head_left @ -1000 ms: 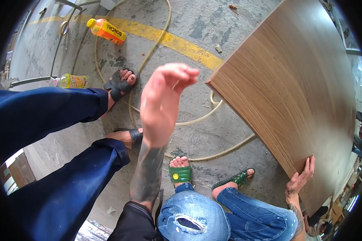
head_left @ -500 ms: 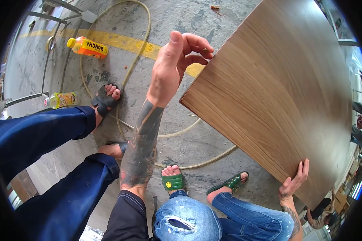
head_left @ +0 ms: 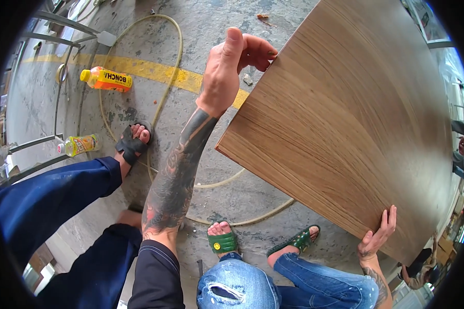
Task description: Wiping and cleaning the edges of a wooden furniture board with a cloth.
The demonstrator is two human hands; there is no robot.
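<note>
A large brown wood-grain panel [head_left: 335, 113] slants across the right half of the view. My left hand [head_left: 229, 69] is at its left edge, thumb raised and apart, fingers loosely curled. Those fingertips meet or nearly meet the edge; exact contact is hard to see. Near the panel's lower edge, my right hand [head_left: 380, 234] rests against the face with its fingers stretched out and its palm toward the wood. The panel's underside is hidden.
Another person's dark blue trousers [head_left: 56, 201] and black sandal [head_left: 131, 141] are at left. A pale hose [head_left: 178, 56] loops over the concrete floor. An orange drink bottle [head_left: 108, 80], a yellow-labelled bottle [head_left: 80, 145] and a metal frame [head_left: 62, 20] are beyond.
The view has shifted, so floor things appear lower. My left hand has moved farther along the panel's left edge, fingers closer to it. My right hand keeps its place on the panel.
</note>
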